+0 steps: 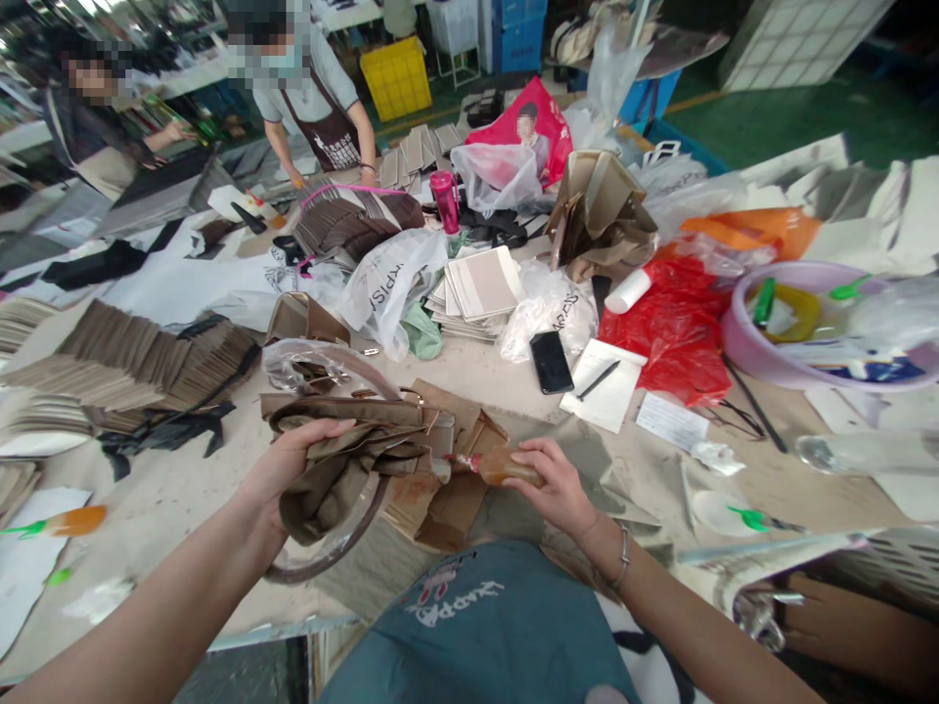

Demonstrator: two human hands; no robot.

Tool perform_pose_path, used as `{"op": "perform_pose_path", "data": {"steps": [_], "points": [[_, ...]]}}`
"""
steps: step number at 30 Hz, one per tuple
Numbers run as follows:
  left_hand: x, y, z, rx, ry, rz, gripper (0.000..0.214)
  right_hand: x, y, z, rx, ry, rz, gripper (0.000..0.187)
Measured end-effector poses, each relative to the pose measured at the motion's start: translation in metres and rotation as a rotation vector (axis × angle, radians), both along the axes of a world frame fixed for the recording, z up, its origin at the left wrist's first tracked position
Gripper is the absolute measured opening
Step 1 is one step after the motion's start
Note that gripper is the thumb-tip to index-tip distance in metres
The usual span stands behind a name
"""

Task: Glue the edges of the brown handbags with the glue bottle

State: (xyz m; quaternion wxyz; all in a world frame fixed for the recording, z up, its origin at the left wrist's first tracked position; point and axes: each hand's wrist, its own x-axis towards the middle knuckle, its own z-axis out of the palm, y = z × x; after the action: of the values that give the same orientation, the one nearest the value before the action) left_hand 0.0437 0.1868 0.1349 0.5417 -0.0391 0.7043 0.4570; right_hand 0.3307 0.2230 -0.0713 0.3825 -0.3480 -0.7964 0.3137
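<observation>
My left hand [293, 464] grips a brown handbag [344, 469] whose fabric is folded and bunched up. A long strap or handle wrapped in clear plastic loops around the bag. My right hand [554, 479] is closed around a glue bottle [506, 466] of amber colour, its reddish tip pointing left at the bag's edge. The tip touches or nearly touches the bag; I cannot tell which. Under both lies an opened brown cardboard box [447, 499], partly hidden by the bag.
A phone [551, 363] and a notepad [603, 384] with a pen lie beyond my right hand. A purple basin [740, 337] stands right, near a red plastic bag [667, 328]. Brown stacked pieces [154, 357] lie left. A co-worker [315, 98] stands across the table.
</observation>
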Motion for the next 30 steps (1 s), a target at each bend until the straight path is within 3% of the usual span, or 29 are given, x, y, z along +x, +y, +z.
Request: {"op": "perform_pose_path", "data": {"steps": [4, 9, 13, 20, 30], "points": [[0.001, 0.002, 0.001, 0.002, 0.003, 0.011, 0.014, 0.001, -0.005, -0.003, -0.01, -0.025, 0.04, 0.025], [0.006, 0.005, 0.006, 0.049, -0.009, 0.014, 0.014, -0.005, 0.0, -0.005, 0.009, 0.001, -0.057, 0.025], [0.0, 0.004, 0.0, 0.053, -0.021, -0.014, 0.012, -0.007, 0.009, -0.007, -0.023, 0.035, -0.099, 0.025], [-0.008, 0.004, -0.007, 0.067, -0.021, -0.021, 0.007, -0.002, 0.007, -0.008, -0.071, 0.014, -0.014, 0.024], [-0.011, 0.016, -0.011, 0.055, -0.006, 0.003, 0.012, -0.016, 0.031, -0.002, -0.024, 0.042, -0.105, 0.026]]}}
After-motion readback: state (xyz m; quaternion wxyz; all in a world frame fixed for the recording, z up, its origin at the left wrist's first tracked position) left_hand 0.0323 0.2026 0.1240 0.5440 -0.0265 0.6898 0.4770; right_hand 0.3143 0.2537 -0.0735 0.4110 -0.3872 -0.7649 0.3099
